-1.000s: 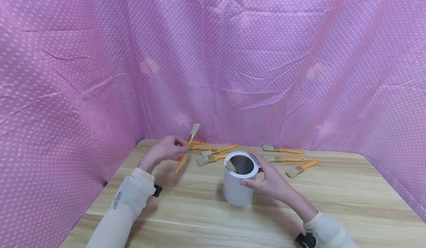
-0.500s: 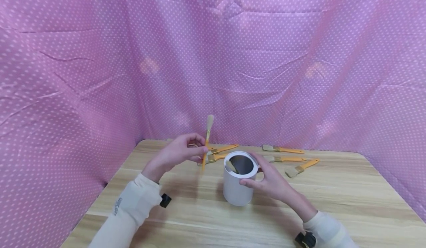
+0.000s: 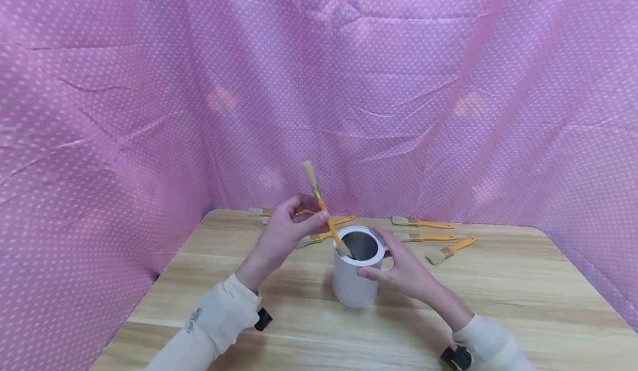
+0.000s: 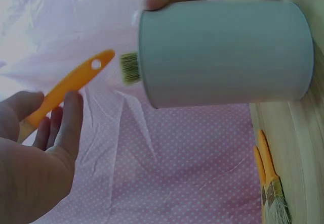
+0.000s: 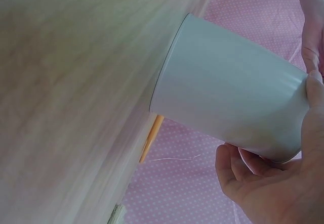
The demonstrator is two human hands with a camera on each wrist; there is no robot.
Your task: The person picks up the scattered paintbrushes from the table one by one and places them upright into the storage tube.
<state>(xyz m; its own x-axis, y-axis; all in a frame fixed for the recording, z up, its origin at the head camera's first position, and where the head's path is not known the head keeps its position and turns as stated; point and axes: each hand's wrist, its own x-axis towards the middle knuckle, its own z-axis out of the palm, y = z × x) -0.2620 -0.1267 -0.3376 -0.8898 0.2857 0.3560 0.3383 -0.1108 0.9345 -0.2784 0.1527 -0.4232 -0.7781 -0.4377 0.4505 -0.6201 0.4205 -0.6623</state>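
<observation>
Fingers of the left hand [image 3: 285, 231] pinch an orange-handled paintbrush [image 3: 321, 205], bristles up, its handle end dipping into the mouth of a white can [image 3: 355, 282]. The right hand [image 3: 404, 271] curls its fingers round the can's rim, steadying it upright on the wooden bench [image 3: 498, 304]. More brushes [image 3: 423, 224] lie behind, near the pink dotted curtain [image 3: 149, 83].

One white cup [image 3: 355, 282] on the bench [image 3: 498, 304]. One brush [image 3: 324, 210] held, one inside the cup. About six more brushes [image 3: 423, 224] lying at the back; the left cluster is hard to count.
</observation>
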